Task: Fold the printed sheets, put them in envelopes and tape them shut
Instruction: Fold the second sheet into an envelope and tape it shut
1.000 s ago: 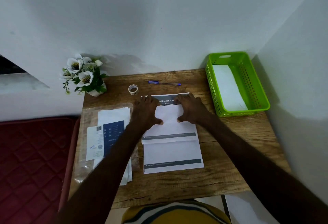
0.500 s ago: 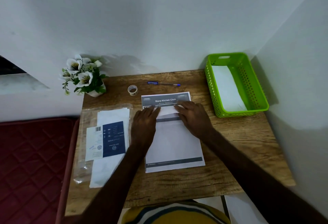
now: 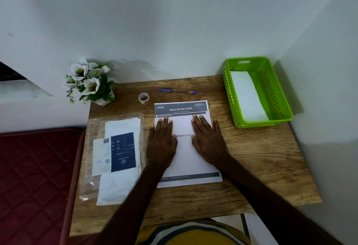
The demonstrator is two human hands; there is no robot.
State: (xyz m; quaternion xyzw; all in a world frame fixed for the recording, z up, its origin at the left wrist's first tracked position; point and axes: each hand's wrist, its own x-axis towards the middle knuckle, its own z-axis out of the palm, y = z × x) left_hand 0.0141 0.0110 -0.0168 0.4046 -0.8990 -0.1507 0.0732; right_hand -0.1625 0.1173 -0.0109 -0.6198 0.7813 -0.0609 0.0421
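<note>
Head view: white printed paper sheet (image 3: 188,159) lies mid-table, nearer the front edge. Left hand (image 3: 161,144) and right hand (image 3: 208,142) press flat on it, fingers extended, gripping nothing. Light, floppy, likely slippery; pinch the near corners.

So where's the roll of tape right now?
The roll of tape stands at the back of the wooden table, between the flower pot on its left and the blue pen on its right.

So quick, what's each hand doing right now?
Left hand: open, flat on the white printed sheet, holding nothing.
Right hand: open, flat on it too.
</note>
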